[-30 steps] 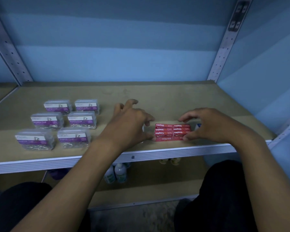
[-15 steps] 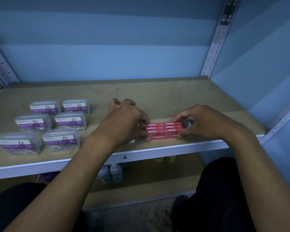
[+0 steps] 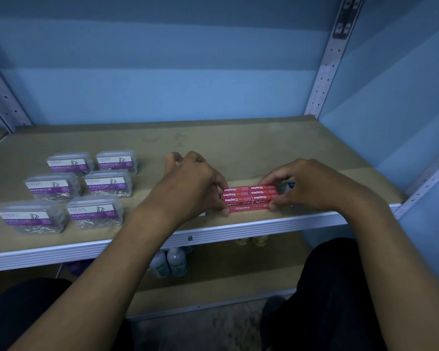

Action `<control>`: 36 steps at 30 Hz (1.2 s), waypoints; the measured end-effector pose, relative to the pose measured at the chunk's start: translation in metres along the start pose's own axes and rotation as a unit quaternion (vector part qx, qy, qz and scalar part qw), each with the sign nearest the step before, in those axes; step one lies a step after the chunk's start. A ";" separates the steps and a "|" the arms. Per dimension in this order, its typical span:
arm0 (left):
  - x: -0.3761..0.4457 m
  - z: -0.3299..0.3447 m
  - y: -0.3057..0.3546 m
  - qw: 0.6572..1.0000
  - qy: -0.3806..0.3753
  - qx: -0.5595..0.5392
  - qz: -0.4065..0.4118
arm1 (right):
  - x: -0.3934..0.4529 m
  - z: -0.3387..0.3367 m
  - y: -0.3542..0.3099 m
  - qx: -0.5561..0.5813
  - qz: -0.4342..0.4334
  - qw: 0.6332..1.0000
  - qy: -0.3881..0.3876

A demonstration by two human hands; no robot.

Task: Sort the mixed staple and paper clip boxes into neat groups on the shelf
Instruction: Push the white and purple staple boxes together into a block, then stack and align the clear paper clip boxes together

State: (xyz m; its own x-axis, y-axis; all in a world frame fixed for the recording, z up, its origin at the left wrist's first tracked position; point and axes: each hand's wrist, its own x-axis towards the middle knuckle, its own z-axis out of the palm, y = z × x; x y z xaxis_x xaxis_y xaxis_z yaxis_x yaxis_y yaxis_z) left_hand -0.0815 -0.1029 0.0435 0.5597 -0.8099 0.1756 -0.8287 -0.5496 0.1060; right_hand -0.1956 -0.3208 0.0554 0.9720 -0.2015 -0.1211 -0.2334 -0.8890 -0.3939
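Staples: red staple boxes (image 3: 249, 198) sat packed in a block near the shelf (image 3: 238, 148) front edge, right of centre.
Clips: six clip boxes (image 3: 74, 191) stood grouped at the left, well apart.
Left hand (image 3: 193, 186): grip pinched the block's left end.
Right hand (image 3: 312, 184): grip pinched the right end.
Risk: uneven squeeze could buckle the rows or nudge a box off the front edge.
Change: hands stayed clamped on the block; only the camera view shifted slightly.
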 end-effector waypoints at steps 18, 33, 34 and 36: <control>-0.001 0.002 0.000 1.000 0.011 -0.026 -0.002 | -0.002 -0.002 -0.002 0.004 0.022 1.000 -0.010; -0.080 -0.047 -0.113 0.980 0.158 -0.005 -0.121 | 0.046 0.033 -0.119 0.061 -0.180 0.977 0.093; -0.088 -0.048 -0.123 0.977 0.163 -0.009 -0.136 | 0.051 0.038 -0.130 0.059 -0.192 0.975 0.091; -0.102 -0.049 -0.139 0.973 0.164 -0.007 -0.160 | 0.059 0.048 -0.151 0.056 -0.210 0.972 0.085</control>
State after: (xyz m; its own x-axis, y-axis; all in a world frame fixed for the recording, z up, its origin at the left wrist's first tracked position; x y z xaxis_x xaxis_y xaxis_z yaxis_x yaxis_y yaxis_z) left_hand -0.0234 0.0662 0.0588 0.7579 -0.4865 0.4347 -0.6133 -0.7585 0.2204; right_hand -0.1044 -0.1792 0.0638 0.9708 0.0952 0.2202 0.1919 -0.8591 -0.4745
